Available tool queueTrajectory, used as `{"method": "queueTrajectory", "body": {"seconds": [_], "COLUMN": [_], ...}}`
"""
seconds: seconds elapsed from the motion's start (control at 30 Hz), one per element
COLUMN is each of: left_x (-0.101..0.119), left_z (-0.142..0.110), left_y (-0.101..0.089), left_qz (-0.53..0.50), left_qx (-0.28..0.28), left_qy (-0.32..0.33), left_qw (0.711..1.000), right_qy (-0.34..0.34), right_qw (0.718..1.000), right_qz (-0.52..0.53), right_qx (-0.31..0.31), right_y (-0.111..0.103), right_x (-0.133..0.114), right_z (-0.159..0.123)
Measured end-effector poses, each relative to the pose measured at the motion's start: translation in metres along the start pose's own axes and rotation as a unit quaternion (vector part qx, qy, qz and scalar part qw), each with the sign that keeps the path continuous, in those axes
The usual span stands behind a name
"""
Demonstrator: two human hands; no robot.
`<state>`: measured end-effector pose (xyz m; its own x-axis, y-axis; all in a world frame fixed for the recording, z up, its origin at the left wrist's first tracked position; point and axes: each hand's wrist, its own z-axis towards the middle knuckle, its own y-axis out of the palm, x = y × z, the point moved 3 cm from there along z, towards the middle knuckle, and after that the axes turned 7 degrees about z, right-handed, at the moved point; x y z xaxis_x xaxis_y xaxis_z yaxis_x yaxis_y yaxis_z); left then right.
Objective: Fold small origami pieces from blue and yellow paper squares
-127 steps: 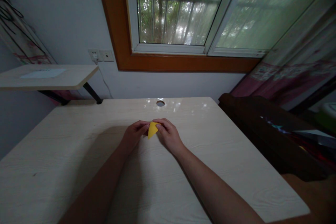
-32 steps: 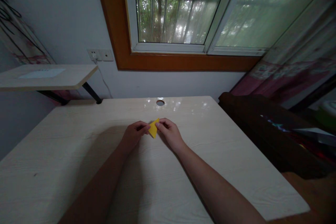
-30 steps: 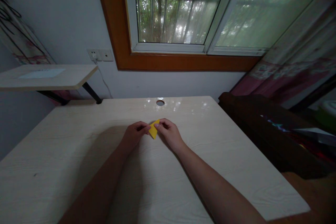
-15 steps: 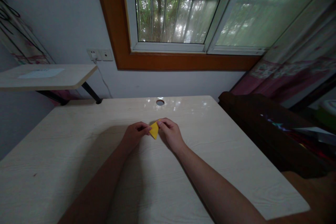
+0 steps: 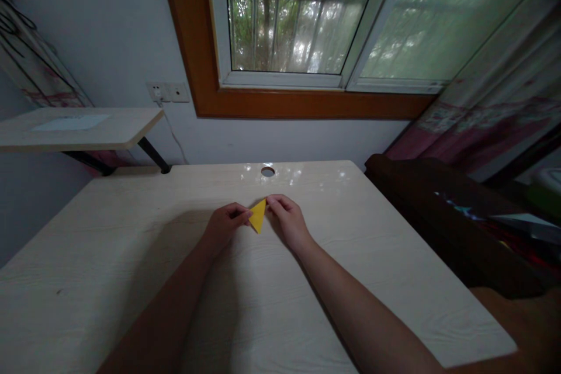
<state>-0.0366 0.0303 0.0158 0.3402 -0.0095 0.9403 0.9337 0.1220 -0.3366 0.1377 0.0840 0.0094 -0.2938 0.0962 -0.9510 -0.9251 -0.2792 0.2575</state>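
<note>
From the head camera, the left hand (image 5: 224, 223) pinches the yellow paper triangle (image 5: 258, 218) by its left side over the wood-grain desk (image 5: 372, 228), seemingly to steady it; the right hand (image 5: 290, 221) nips its top corner, likely for fine control, baring more yellow than half a second ago.

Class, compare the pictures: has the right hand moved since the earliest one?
Yes, slightly rightward: judged against the round desk hole, the right hand sits a little farther right now.
</note>
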Motion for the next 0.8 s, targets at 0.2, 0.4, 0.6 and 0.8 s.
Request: {"method": "queueTrajectory", "body": {"seconds": [0.2,0.4,0.6,0.8], "left_x": [-0.0024,-0.0062,-0.0059,-0.0046], "left_z": [0.0014,0.0024,0.0029,0.0016], "left_y": [0.0021,0.0034,0.0009,-0.0010], "left_qz": [-0.010,-0.025,0.010,0.009], "left_qx": [-0.001,0.004,0.027,0.031], "left_qy": [0.017,0.030,0.074,0.079], "left_qw": [1.000,0.999,0.997,0.996], "right_qy": [-0.011,-0.017,-0.014,-0.006], "right_qw": [0.997,0.999,0.998,0.998], "right_qz": [-0.053,-0.032,-0.032,-0.013], "right_qx": [-0.046,-0.034,-0.044,-0.055], "right_y": [0.0053,0.0017,0.0031,0.0089], "right_x": [0.0018,0.0034,0.0033,-0.0008], "right_z": [-0.0049,-0.0012,-0.0023,-0.0052]}}
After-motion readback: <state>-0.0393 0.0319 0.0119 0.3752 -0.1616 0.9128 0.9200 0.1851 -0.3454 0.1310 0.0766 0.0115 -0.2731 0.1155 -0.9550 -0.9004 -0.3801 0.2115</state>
